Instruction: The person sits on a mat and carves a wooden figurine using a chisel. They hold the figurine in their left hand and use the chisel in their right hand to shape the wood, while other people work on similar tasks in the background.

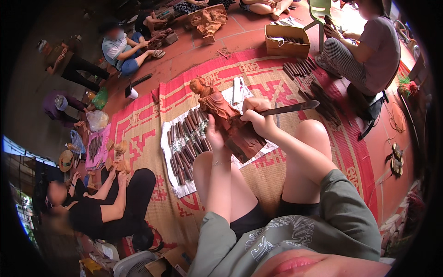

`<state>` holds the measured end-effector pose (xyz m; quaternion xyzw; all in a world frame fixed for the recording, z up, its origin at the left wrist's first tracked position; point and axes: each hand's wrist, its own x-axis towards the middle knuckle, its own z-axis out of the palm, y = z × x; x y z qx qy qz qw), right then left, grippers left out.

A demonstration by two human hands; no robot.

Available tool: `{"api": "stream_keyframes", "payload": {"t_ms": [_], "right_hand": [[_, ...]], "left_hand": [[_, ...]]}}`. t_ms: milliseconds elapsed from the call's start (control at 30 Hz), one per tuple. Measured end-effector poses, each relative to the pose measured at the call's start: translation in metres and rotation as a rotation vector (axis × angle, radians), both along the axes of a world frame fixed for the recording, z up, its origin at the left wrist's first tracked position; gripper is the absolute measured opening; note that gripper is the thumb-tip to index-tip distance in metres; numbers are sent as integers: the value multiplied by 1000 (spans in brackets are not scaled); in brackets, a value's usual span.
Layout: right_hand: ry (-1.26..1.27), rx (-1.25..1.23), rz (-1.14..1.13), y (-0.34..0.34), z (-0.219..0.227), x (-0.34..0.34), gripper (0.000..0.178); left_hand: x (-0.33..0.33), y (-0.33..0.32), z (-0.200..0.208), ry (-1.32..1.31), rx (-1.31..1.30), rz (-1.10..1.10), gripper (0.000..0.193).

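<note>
A reddish-brown carved wooden figure (217,104) stands tilted above my knees. My left hand (215,137) grips the figure's lower part from the left. My right hand (258,117) is closed on a long carving chisel (295,107) whose handle end points to the right; its tip meets the figure's body. A dark wooden block (244,141) forms the figure's base, under my hands.
Several chisels (187,141) lie in rows on a white sheet over a red patterned mat (152,120). More chisels (318,94) and a cardboard box (287,40) lie at the right. Other people sit around carving, one at the left (106,203), one at the upper right (364,51).
</note>
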<state>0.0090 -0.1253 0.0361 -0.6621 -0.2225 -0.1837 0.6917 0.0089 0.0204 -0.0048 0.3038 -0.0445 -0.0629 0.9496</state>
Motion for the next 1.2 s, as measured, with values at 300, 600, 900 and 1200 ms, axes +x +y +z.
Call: {"api": "stream_keyframes", "payload": {"t_ms": [300, 600, 900, 1200], "right_hand": [[8, 64, -8, -2, -5, 4, 17], [83, 128, 21, 2, 2, 0, 21], [57, 171, 24, 4, 0, 6, 22], [75, 223, -5, 6, -1, 4, 21]], "left_hand": [[-2, -6, 5, 15, -131, -16, 52], [2, -1, -7, -61, -24, -15, 52], [-1, -4, 3, -66, -108, -53, 53], [4, 4, -3, -223, -139, -207, 53]]}}
